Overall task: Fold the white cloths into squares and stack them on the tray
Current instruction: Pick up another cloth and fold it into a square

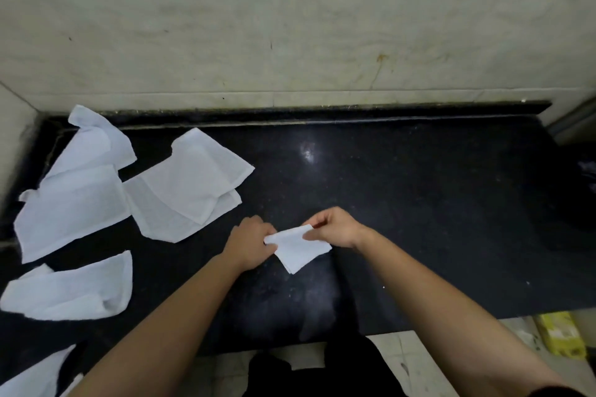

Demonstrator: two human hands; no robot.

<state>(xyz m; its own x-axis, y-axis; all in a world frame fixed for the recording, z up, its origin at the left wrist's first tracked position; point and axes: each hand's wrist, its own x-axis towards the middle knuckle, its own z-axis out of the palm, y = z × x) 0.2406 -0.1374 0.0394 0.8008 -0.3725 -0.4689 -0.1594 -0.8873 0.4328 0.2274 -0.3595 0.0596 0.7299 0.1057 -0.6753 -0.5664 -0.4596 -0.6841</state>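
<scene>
I hold the folded cloth (pixel 301 251) in a pinching grip, left hand (pixel 253 243) on its left corner, right hand (pixel 337 229) on its far corner, the rest reaching toward me.

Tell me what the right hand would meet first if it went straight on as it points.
Apart from the folded cloth it pinches, the right hand, pointing up-left, would likely cross bare black counter and first reach the right corner of the spread white cloth; height is unclear.
</scene>
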